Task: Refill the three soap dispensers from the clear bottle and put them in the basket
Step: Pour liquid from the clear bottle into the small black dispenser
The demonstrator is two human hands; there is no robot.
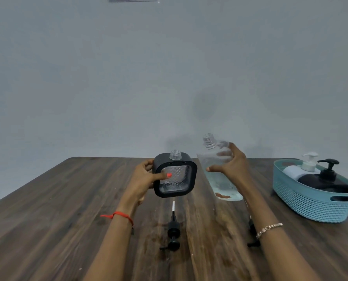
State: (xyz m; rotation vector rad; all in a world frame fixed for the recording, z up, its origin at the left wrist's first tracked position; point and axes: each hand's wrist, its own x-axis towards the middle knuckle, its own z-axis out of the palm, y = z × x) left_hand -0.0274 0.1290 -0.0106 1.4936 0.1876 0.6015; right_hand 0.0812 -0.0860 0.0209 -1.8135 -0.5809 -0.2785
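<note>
Tabletop (pixel 67 220), near to far. Pump (pixel 173 232): one, loose, lying just below the held items; a second black piece (pixel 251 226) is mostly hidden behind the right forearm, kind not told. Hands: two. Left hand (pixel 146 177) grips the dispenser (pixel 181 183) by its left edge, neck open and upward. Right hand (pixel 232 167) is wrapped round the bottle (pixel 219 187), one, uncapped, leaning slightly left, liquid low. Basket (pixel 311 203): one, far right, holding a white dispenser (pixel 303 169) and a black dispenser (pixel 327 183), pumps on. Dispensers: three in all. Hazards: both necks are narrow, so a poorly aligned pour would likely run onto the tabletop and pump; the one-sided grip could let the dispenser twist.
</note>
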